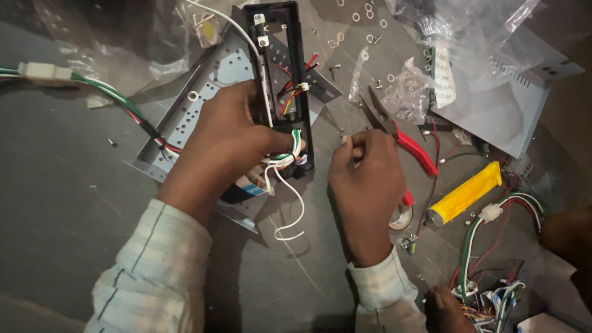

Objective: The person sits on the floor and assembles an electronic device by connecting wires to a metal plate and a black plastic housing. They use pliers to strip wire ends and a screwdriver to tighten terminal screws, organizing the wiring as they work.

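The black housing (280, 86) is gripped by the left hand (225, 145) while something small, perhaps a screw, is pinched in the right hand (367, 179) at its 4 o'clock, apparently for fitting, which calls for careful alignment

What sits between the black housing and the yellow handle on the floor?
In the head view, the right hand and the red-handled pliers lie between the black housing and the yellow handle.

Whatever the right hand (365, 176) pinches is too small to tell.

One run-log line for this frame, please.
left hand: grips black housing, thumb on wires | right hand: pinches small part, unclear | nearby: red pliers, yellow handle
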